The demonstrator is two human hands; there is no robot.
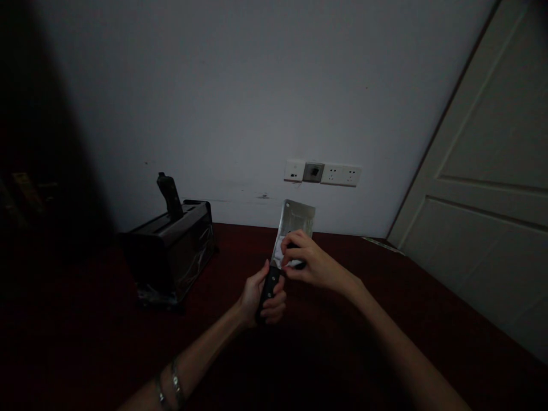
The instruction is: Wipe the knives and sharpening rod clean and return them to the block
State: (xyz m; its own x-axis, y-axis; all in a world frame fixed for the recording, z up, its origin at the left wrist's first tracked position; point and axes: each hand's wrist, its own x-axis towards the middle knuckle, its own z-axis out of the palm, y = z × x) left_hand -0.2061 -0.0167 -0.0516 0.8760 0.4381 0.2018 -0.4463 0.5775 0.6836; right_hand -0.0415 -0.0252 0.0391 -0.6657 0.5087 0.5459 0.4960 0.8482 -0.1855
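One cleaver (pixel 291 221) is held tilted, blade (pixel 302 214) up, to the right of the knife block (pixel 188 251), its black handle (pixel 269 287) clamped in the left hand (pixel 250 297). The right hand (pixel 309 260), farther right of the block, has curled fingers at the blade's base; whether they pinch anything cannot be told. Advised: grip the handle firmly and work across the flat face, fingertips clear of the edge.

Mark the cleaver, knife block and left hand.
Cleaver (pixel 296 217), head view: upper blade.
Knife block (pixel 188 249), head view: side face.
Left hand (pixel 251 294), head view: near the thumb's base.
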